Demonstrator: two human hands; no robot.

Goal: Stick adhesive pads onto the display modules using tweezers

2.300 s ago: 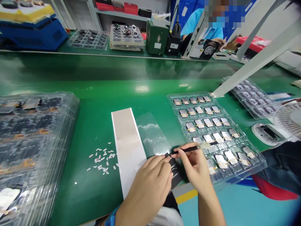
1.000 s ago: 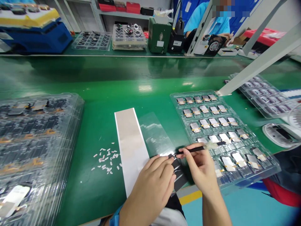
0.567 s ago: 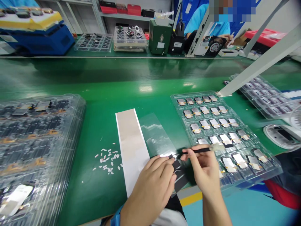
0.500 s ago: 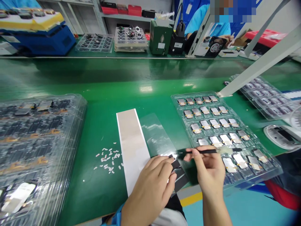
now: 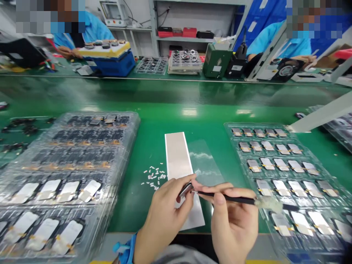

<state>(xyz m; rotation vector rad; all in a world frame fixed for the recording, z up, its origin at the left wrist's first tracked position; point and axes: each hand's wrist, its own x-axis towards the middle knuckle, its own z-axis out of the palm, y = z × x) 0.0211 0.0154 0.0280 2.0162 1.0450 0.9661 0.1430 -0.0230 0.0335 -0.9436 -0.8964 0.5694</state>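
My left hand [image 5: 166, 205] is closed, pinching a small dark rounded part [image 5: 186, 190] with a silvery edge between thumb and fingers. It looks like a small watch-type screen. My right hand [image 5: 233, 220] grips a slim black tool [image 5: 239, 199] with a fine metal tip and a whitish wad around its handle. The tip meets or nearly meets the part's edge; contact is hard to tell. Under the hands lies a long beige strip with white borders [image 5: 178, 154], beside a clear plastic sheet [image 5: 205, 157]. Small white scraps [image 5: 154, 176] are scattered left of the strip.
Stacked clear trays [image 5: 129, 146] of dark screens with silver backs stand at left. Another clear tray [image 5: 233, 128] of silver-backed screens lies at right, near a white post [image 5: 321, 112]. Across the bench, a blue box [image 5: 115, 64] and a green box [image 5: 217, 60] stand near two co-workers.
The view has swung left. My left hand has come up off the clear sheet and now holds the small part. The tool in my right hand has moved to that part.
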